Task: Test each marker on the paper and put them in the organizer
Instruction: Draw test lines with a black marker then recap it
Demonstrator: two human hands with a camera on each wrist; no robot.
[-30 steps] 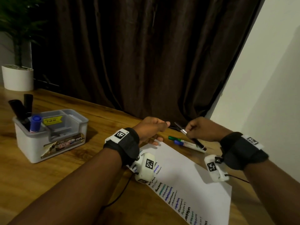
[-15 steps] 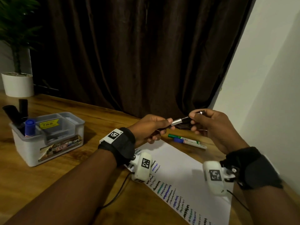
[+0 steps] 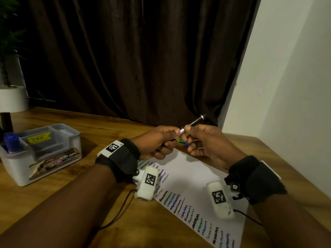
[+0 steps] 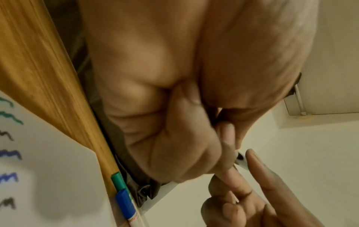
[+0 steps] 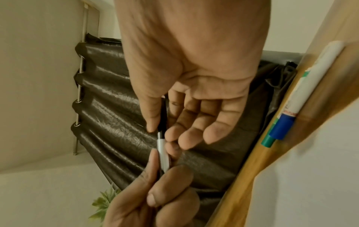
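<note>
At the tabletop's (image 3: 93,208) left edge I see the grey organizer (image 3: 59,156), a yellow price sticker in its middle compartment and a printed label across its front wall. A blue-capped marker (image 3: 11,143) and a black marker (image 3: 6,120) stand upright in its left compartment. Behind it, at the far left corner, a white plant pot (image 3: 12,98) sits in front of the dark curtain (image 3: 136,56).

Toward the middle, my left hand (image 3: 161,141) is curled around the lower part of a slim black-and-silver marker (image 3: 192,123), held in the air above the far end of the paper (image 3: 193,178). My right hand (image 3: 207,142) meets it there, thumb and forefinger pinching the silver barrel while the other fingers (image 5: 196,122) hang loosely open. The marker tilts up and to the right, its end poking out past the right hand.

Both hands block most of what lies behind them. A green-capped marker (image 5: 269,142) and a blue-capped white marker (image 5: 281,127) lie side by side near the tabletop's far edge, just beyond the paper; only their caps peek between my hands in the head view. Rows of black, green and blue squiggles run down the paper's left side. A plain white wall (image 3: 286,77) stands on the right.
</note>
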